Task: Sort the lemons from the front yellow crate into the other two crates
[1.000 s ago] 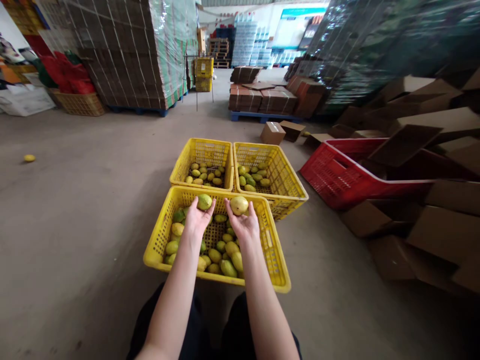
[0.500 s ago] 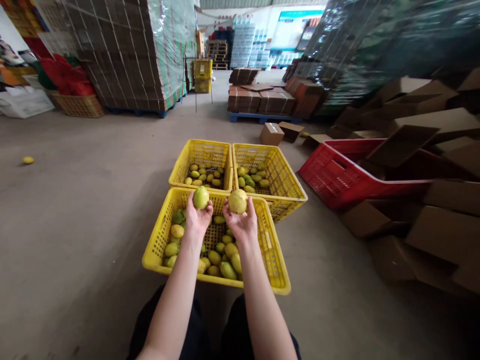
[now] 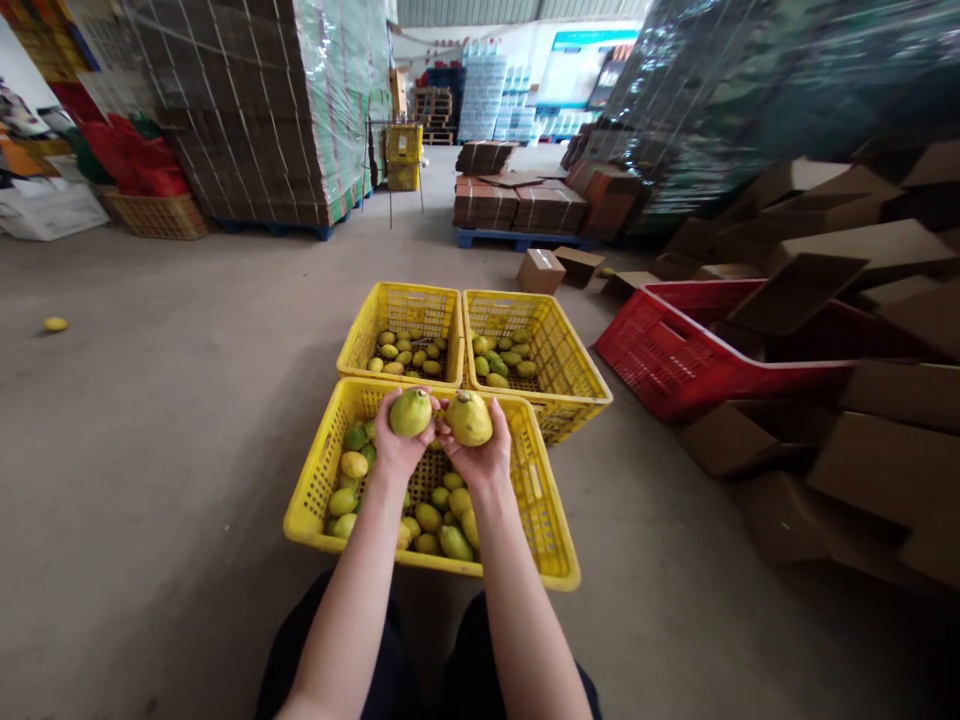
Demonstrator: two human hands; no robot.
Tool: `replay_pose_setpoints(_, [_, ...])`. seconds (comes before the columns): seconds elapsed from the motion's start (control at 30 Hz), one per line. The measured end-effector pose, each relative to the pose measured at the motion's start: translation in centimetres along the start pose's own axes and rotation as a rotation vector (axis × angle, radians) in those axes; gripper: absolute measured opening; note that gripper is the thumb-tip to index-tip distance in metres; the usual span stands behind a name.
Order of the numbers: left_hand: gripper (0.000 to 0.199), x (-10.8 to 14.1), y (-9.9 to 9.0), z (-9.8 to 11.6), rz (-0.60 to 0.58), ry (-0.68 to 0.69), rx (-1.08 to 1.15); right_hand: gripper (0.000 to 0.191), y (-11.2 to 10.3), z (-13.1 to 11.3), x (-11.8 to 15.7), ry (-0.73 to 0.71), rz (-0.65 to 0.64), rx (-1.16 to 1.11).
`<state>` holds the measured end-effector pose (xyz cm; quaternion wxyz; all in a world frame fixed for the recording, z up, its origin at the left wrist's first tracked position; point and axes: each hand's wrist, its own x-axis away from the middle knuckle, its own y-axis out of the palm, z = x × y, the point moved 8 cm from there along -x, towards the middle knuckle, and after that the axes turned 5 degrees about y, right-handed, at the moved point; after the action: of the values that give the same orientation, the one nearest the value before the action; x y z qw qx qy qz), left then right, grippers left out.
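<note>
My left hand [image 3: 405, 430] is closed around a smooth yellow-green fruit [image 3: 410, 412], its stem end turned up toward me. In my right hand [image 3: 480, 445] sits a yellower fruit [image 3: 470, 418] with brownish marks and a stem scar at its top. Both hands are side by side, fingertips nearly meeting, above the nearest yellow crate [image 3: 300, 515]. Inside that crate lie several oval green and yellow fruits [image 3: 455, 543], partly hidden by my forearms. The fruits' exact kind is not clear.
Behind stand a left yellow crate [image 3: 349, 340] and a right yellow crate [image 3: 581, 375], each holding similar fruit. A red crate [image 3: 645, 365] and cardboard boxes [image 3: 885, 470] crowd the right. One yellow fruit [image 3: 55, 324] lies on the floor at left. Wrapped pallet stacks [image 3: 247, 120] rise farther back.
My hands have come closer together and slightly lower. Both fruits have been tilted, so their stem ends now face me more.
</note>
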<state>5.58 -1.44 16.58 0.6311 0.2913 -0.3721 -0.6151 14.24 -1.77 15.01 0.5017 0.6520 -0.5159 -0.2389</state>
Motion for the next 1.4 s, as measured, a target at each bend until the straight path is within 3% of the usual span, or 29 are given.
replay_pose_setpoints(0.23, [0.034,-0.5,-0.9,-0.6,0.093,-0.023,0.023,0.047,0.1,-0.3,0.1,-0.02,0.025,-0.047])
replay_pose_setpoints(0.4, [0.014,-0.4,-1.3,0.0,0.17,0.085,-0.015,0.025,-0.9,-0.8,0.1,-0.052,0.117,-0.081])
replay_pose_setpoints(0.47, [0.019,-0.2,-1.0,-0.2,0.155,0.049,-0.017,0.023,-1.1,-0.9,0.1,-0.053,0.127,-0.061])
replay_pose_setpoints(0.63, [0.024,0.1,-1.1,-0.3,0.203,0.017,0.008,0.04,-1.5,-1.2,0.1,-0.092,0.175,-0.018])
replay_pose_setpoints(0.83, [0.026,-0.4,-2.5,-1.3,0.324,-0.074,0.054,0.021,-1.8,-2.2,0.4,-0.207,0.254,-0.055])
replay_pose_setpoints(1.13, [0.033,-0.8,-3.6,-1.5,0.466,-0.025,0.152,0.05,-2.2,-0.3,-0.6,-0.032,0.303,0.002])
replay_pose_setpoints(1.27, [0.036,-1.1,-3.8,-1.9,0.443,-0.049,0.153,0.043,-2.3,-0.4,-0.7,-0.04,0.284,-0.002])
replay_pose_setpoints(1.4, [0.031,-1.1,-2.9,-1.9,0.325,-0.073,0.097,0.034,-2.1,-0.9,-0.3,-0.04,0.26,-0.009])
